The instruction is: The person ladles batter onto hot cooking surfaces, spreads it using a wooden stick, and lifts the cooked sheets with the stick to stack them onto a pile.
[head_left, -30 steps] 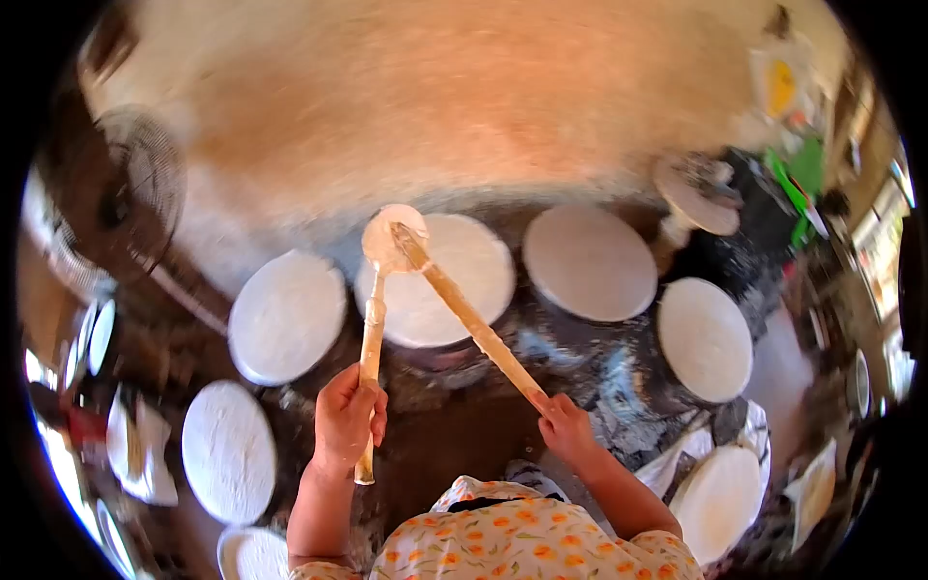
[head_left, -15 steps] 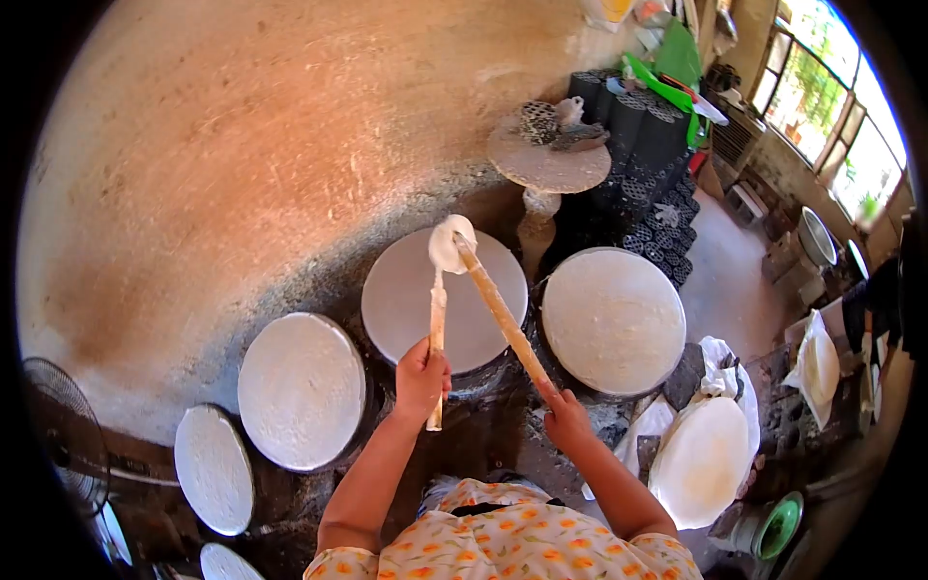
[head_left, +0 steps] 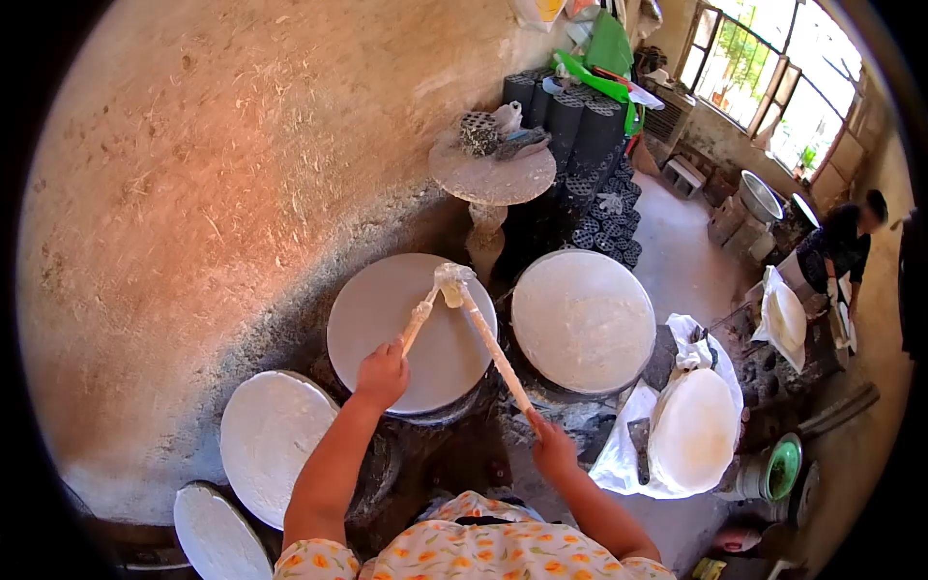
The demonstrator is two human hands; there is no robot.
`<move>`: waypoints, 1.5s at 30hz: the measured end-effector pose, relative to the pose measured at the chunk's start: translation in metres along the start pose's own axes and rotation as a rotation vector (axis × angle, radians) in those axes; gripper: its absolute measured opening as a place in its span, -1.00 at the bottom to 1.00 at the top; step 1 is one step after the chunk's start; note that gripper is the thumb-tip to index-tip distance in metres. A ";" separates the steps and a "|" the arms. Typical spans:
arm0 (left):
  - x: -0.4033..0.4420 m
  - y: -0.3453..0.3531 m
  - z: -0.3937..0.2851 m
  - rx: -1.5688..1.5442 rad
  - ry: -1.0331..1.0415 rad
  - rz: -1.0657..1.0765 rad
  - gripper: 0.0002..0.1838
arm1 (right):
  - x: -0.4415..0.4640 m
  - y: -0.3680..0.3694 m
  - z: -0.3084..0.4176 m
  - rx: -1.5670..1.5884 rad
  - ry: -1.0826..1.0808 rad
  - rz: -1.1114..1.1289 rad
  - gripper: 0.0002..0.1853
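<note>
My left hand [head_left: 382,375] is closed around a short wooden stick [head_left: 419,324], whose far end is coated in pale paste. In my right hand [head_left: 553,443] is a longer wooden-handled tool [head_left: 500,362], tilted up and to the left. Its paste-covered head [head_left: 452,278] meets the end of the short stick, and a wet lump clings there. Both tool ends are above the right part of a smooth grey round griddle [head_left: 377,309]. Whether they touch its surface I cannot tell.
Whitish round griddles stand at right [head_left: 583,321] and left [head_left: 275,440]. A pale round sheet [head_left: 692,430] lies on white plastic. Behind are a pedestal [head_left: 493,179] and stacked black coal briquettes [head_left: 599,145]. A person [head_left: 846,242] works at far right, near a green basin [head_left: 781,467].
My view has turned right, bringing the other person into sight. The short stick now leans further right, and the long tool's round head has turned, with a wet lump hanging where the tools meet.
</note>
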State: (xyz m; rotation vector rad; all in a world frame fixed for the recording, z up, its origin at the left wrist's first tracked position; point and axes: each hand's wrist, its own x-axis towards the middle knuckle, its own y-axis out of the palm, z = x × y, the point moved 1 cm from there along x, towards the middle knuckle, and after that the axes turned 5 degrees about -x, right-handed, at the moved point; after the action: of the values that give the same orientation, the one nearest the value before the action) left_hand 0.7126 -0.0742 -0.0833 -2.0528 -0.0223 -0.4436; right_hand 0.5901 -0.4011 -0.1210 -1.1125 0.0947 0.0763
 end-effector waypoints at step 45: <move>-0.091 -0.129 0.001 -1.292 -0.721 -0.235 -0.85 | 0.076 0.036 0.067 0.388 -0.153 -0.126 -0.32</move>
State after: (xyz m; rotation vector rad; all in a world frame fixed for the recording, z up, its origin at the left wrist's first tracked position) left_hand 0.6023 0.0072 -0.0047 -3.4006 -0.5349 0.2984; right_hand 0.6641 -0.3239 -0.1325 -0.7200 -0.0952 0.0280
